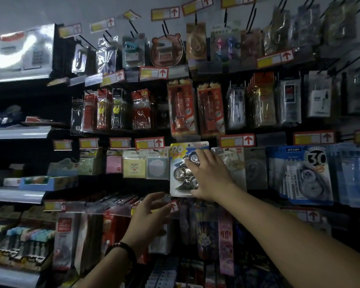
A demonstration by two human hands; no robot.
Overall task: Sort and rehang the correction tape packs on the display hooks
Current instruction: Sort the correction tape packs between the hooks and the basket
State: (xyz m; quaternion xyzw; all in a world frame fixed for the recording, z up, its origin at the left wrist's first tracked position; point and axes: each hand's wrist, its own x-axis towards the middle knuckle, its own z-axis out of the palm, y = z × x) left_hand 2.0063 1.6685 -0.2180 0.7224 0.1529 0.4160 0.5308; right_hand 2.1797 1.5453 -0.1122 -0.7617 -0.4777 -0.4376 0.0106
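Dim stationery aisle; display wall hung top to bottom with carded goods on black hooks, yellow-and-red price tags under each row. Right of centre, a thick stack of blue correction tape packs marked 30 already hangs in line, looks sorted. Left of it, one white-carded correction tape pack marked 96 sits up against the third row, just under the orange 2B packs. Right hand has it: fingers bent over the blister front, thumb hooked at the lower corner. Cannot tell whether its hang hole is on a hook yet; the card top hides it. Left hand hovers just below, fingers loose and spread, holding nothing, beaded bracelet at the wrist. Judgement: this pack mid-hang, the rest unclear.
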